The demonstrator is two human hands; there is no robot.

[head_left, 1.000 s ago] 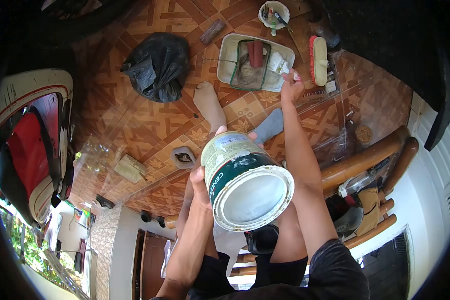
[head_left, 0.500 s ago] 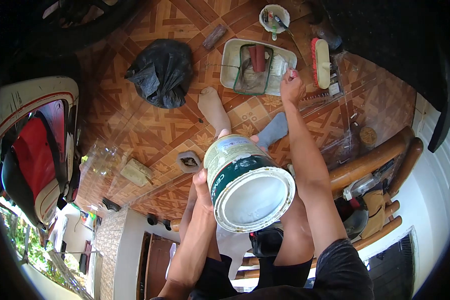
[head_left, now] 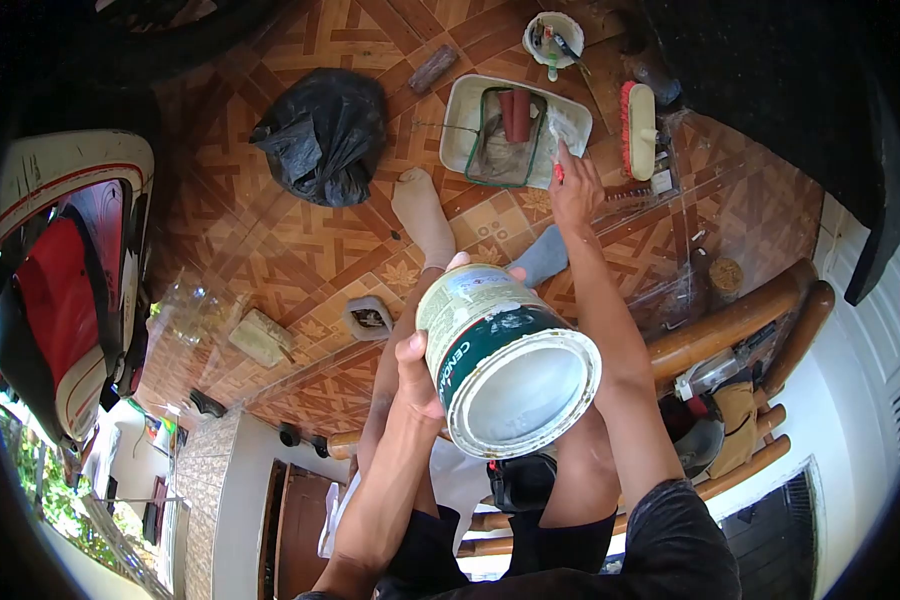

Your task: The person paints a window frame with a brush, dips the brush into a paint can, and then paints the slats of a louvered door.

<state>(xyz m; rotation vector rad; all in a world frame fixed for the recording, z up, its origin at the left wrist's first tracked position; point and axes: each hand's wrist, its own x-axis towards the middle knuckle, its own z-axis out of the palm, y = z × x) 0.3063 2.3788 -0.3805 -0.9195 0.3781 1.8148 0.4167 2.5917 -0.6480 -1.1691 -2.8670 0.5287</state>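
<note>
Can (head_left: 510, 355) — cylindrical, green-banded, crusted white — in left hand (head_left: 420, 382).

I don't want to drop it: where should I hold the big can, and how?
Take the can around its curved side, probably, spreading your hand wide from the left, as the left hand does. It's fat and round, no handle shows, and its whitish flat end tilts towards us.
</note>
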